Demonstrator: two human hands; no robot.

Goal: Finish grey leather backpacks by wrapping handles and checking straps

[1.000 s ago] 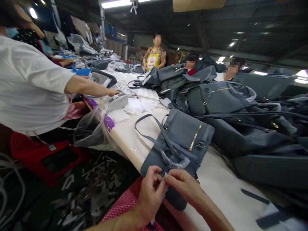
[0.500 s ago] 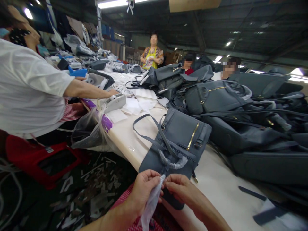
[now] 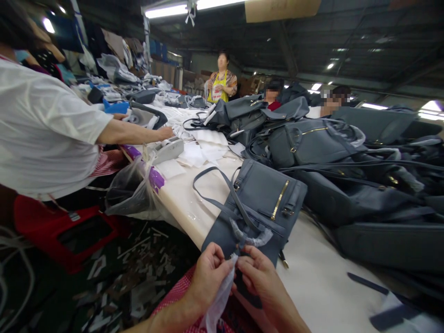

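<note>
A strip of thin white wrapping (image 3: 222,291) hangs down from between my hands. Closed on its upper end, my left hand (image 3: 212,273) pinches it with thumb and fingers. My right hand (image 3: 255,273) is closed beside it, fingertips pinched at the top of the wrapping, where it meets a dark strap end. Just beyond my fingers a dark grey-blue bag (image 3: 262,194) lies flat on the table. Its gold zipper (image 3: 279,200) faces up, a long strap (image 3: 211,173) loops to the left, and its carrying handle (image 3: 255,237) is wrapped in clear plastic.
Heaped dark bags (image 3: 312,143) cover the table's right side. White sheets (image 3: 201,150) and a grey tape dispenser (image 3: 168,150) lie farther back. At left, a co-worker's arm (image 3: 135,133) reaches in above a red stool (image 3: 65,236). Scraps litter the floor (image 3: 138,273).
My right hand has shifted slightly and its fingers have drawn up to the top of the wrapping. The left still pinches it. The view has moved a little.
</note>
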